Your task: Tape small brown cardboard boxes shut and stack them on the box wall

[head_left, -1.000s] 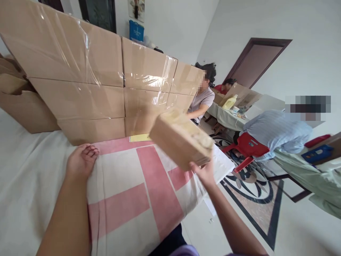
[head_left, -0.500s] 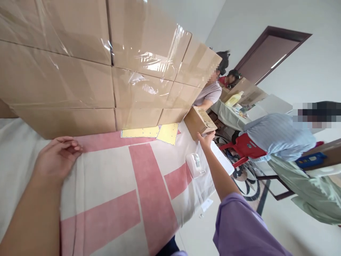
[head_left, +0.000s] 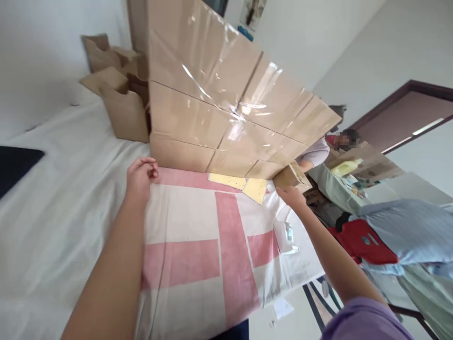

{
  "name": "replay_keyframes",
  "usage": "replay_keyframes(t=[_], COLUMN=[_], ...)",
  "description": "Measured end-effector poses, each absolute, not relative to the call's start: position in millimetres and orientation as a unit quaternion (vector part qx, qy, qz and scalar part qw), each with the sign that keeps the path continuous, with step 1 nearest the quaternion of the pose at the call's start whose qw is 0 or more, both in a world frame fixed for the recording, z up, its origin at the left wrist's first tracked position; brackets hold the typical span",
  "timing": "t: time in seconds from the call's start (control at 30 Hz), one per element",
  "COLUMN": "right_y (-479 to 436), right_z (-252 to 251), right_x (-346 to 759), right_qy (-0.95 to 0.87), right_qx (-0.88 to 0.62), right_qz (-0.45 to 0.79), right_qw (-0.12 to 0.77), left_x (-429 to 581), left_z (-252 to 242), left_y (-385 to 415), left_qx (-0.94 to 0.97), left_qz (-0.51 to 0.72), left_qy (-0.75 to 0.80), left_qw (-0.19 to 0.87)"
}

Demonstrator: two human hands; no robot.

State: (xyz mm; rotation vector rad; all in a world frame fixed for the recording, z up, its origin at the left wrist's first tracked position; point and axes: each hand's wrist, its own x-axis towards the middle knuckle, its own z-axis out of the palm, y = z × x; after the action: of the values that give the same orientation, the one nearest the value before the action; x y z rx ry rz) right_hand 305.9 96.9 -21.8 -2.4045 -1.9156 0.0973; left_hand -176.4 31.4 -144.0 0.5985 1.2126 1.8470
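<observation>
Cardboard box (head_left: 285,177) at one o'clock, beside the carton stack (head_left: 230,118), is held from its near side by the right hand (head_left: 292,197), best firm and level; the left hand (head_left: 140,175) curls at eleven, contents hidden.

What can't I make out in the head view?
Head view:
Right hand: whether it grips the small box; fingers too small.
Mauve-sleeved co-worker: mostly behind the stacked boxes.
Open carton: inside, hidden by its walls.
Dark object: cut off by the left edge.
Yellow papers: marks too small to identify.
</observation>
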Motion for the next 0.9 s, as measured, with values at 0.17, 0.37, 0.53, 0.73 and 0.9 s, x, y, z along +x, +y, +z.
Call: replay_keyframes(t=[0.17, 0.37, 0.53, 0.73, 0.9], right_y=[82, 91, 149, 207, 210], right_z=[-41, -103, -145, -160, -138], right_x=[133, -113, -224, -266, -288], right_qy=[-0.784, -0.761, -0.698, -0.632, -0.601], right_qx=[-0.584, -0.311, -0.379, -0.469, -0.583], right_qz=[0.185, 0.442, 0.439, 0.422, 0.349], right_qw=[0.099, 0.358, 0.419, 0.45, 0.421], left_x=[-238, -270, -294, -315, -313], left_z=[-144, -132, -145, -165, -160], left_y=[50, 114, 176, 181, 168], left_qx=[0.312, 0.349, 0.313, 0.357, 0.294], left_qz=[0.672, 0.582, 0.58, 0.551, 0.56], left_qy=[0.614, 0.726, 0.745, 0.749, 0.774], left_qw=[0.271, 0.111, 0.103, 0.088, 0.044])
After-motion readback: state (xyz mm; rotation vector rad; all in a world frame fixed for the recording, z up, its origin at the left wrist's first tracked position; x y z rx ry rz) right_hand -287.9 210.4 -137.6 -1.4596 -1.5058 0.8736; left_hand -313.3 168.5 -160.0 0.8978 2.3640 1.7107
